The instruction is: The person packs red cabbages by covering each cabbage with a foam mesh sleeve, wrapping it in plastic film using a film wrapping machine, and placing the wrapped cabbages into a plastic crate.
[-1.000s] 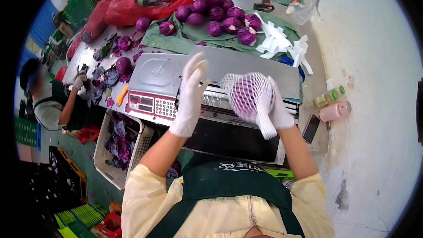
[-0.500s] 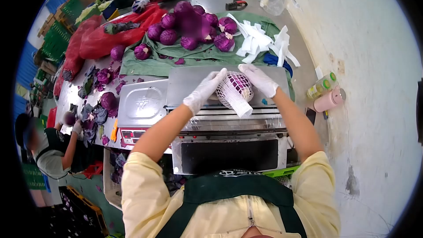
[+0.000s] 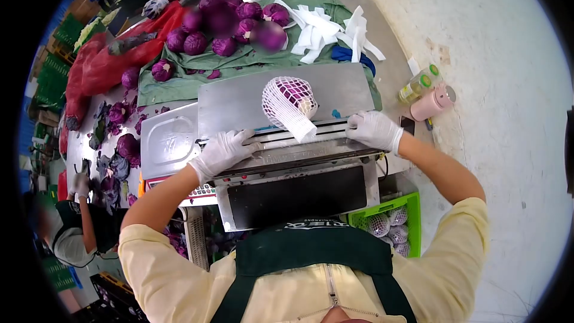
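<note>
A purple cabbage (image 3: 297, 91) in a white foam net (image 3: 278, 104) rests on the steel plate (image 3: 230, 98) of a wrapping machine, the net's tail hanging over its front edge. My gloved left hand (image 3: 226, 152) is closed at the left end of the machine's front bars, thumb and fingers pinched together. At the right end, my gloved right hand (image 3: 375, 131) is pinched likewise. Clear plastic film (image 3: 299, 153) stretches along the bars between the hands, and its edge seems to be in my fingers. Neither hand touches the cabbage.
A scale (image 3: 170, 137) stands left of the machine. Behind lie loose purple cabbages (image 3: 195, 43) on green cloth, white foam nets (image 3: 317, 27) and red mesh sacks (image 3: 101, 72). A green crate (image 3: 415, 221) holds netted cabbages. Bottles (image 3: 433, 103) stand by the wall; a co-worker's hand (image 3: 81, 184) is at left.
Both my hands have left the netted cabbage and moved down and apart to the machine's front bars, closing there. The cabbage stays on the plate. My view has shifted, revealing the green crate.
</note>
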Action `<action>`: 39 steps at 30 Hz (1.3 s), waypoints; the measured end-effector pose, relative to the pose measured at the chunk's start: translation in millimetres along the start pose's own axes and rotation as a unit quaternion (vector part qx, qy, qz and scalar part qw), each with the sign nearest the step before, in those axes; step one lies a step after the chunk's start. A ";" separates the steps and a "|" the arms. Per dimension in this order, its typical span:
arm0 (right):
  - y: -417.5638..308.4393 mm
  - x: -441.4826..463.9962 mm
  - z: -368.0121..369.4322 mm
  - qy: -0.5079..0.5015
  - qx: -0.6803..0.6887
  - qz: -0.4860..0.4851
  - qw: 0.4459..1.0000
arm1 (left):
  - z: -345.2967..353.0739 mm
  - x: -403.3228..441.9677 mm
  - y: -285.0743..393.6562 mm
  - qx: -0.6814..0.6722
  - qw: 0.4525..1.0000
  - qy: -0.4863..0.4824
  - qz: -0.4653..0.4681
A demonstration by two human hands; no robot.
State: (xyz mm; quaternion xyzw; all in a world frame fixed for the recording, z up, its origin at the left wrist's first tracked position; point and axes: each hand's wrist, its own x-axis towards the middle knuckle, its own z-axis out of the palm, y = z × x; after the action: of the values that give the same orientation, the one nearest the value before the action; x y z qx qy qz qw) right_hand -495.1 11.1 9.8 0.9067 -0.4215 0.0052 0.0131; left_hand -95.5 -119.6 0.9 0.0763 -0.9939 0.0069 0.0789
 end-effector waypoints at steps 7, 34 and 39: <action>-50.0 -13.6 -84.1 0.041 0.550 0.309 0.775 | -68.4 -23.9 60.4 -0.567 0.712 0.138 -0.391; -139.9 -17.3 6.5 -0.260 0.867 0.336 0.262 | 22.0 27.0 145.0 -0.829 0.261 -0.246 -0.430; -162.4 -41.5 43.2 -0.167 0.881 0.401 0.188 | 11.7 -6.2 168.3 -0.873 0.285 -0.113 -0.378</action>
State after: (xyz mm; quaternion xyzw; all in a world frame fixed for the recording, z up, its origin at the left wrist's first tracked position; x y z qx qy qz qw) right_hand -397.7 146.2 -37.4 0.0137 -0.4409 0.2256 -0.8686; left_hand -117.1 47.4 -11.9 0.3299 -0.2697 -0.9044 -0.0201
